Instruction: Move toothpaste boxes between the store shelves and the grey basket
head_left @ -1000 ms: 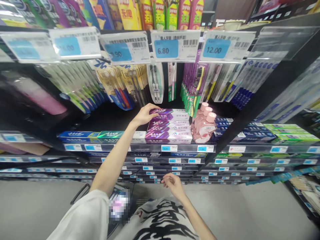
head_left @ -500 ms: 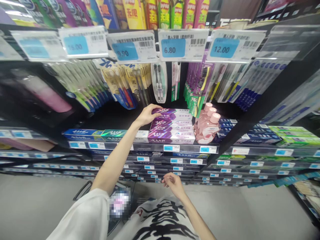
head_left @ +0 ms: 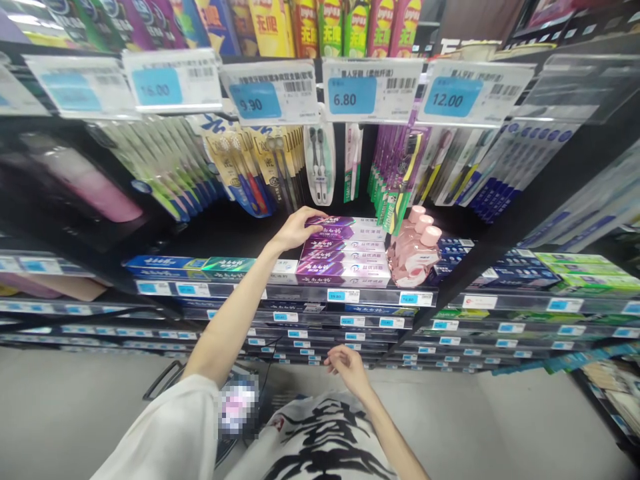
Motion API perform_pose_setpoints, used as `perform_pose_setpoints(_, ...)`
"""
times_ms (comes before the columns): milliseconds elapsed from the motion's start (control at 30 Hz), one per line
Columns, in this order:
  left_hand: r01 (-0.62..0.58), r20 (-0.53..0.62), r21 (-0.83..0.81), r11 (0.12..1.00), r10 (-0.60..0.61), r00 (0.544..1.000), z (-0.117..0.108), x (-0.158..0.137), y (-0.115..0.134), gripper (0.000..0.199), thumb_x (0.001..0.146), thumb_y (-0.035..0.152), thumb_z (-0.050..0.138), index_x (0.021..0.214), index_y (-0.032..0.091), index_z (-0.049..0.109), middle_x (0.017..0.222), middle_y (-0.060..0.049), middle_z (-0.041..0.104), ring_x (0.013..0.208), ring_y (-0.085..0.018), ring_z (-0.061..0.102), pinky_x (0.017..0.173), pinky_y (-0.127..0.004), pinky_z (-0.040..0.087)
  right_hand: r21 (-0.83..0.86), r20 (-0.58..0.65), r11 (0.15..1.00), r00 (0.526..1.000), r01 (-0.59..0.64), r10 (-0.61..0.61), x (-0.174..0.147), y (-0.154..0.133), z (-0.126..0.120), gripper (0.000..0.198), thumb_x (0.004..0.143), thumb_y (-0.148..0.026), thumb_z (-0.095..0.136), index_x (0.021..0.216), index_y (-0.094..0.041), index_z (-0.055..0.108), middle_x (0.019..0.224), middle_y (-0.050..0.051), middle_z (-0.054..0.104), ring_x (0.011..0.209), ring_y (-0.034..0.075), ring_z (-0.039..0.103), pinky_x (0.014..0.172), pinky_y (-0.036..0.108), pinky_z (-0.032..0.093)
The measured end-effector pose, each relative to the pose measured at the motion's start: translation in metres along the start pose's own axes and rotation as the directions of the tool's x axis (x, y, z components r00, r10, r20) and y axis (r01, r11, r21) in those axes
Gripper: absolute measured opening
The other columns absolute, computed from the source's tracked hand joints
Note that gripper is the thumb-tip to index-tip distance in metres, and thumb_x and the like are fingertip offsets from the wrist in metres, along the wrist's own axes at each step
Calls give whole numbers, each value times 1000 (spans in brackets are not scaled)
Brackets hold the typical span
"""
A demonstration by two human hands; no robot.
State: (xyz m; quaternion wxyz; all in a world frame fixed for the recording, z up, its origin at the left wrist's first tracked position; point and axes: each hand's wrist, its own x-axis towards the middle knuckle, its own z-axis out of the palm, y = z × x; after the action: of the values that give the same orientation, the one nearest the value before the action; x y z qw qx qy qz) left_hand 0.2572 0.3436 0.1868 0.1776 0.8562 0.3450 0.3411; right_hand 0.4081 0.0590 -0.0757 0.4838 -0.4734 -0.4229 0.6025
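My left hand (head_left: 299, 230) reaches to the left end of a stack of purple and white toothpaste boxes (head_left: 367, 233) on the shelf. Its thumb and fingers close on the end of an upper box, which still rests on the stack. The fingertips on the far side are partly hidden. Low in front of my body and away from the shelf, my right hand (head_left: 346, 367) hangs with loosely bent fingers; nothing shows in it. Just right of the stack stand several pink bottles (head_left: 414, 257). Blue and green toothpaste boxes (head_left: 200, 268) lie to its left, partly behind my left forearm.
Packaged toothbrushes (head_left: 320, 167) hang in rows above the boxes, behind price tags (head_left: 373, 90). A dark upright post (head_left: 500, 220) slants down on the right. Lower drawers or shelves carry more tags. Beside my left arm is a dark cart or basket handle (head_left: 163, 380) on the floor.
The view has shifted very slightly. Both hands keep about the same places, with the left one still at the toothpaste box.
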Motion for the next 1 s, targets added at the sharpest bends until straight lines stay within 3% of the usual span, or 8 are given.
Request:
perform_pose_setpoints(800,-3,22,-50,999,4,1000,0,3,3,33,86,33,64,116,21,70,122,-7,68,114,-23,63,106,-40,47,-14,-2,999,999,-37,37,-1,-2,-6,38,79,-53,72,90,-18,65,80,6,75,62,15,67,59,26,48)
perform_pose_setpoints(1000,9,5,-41,999,-9,1000,2,2,-1,32,86,33,65,115,21,71,122,-7,68,114,-24,63,105,-41,48,-27,-1,999,999,-35,35,-1,2,-9,41,80,-58,69,91,-18,65,81,7,75,62,15,68,59,26,48)
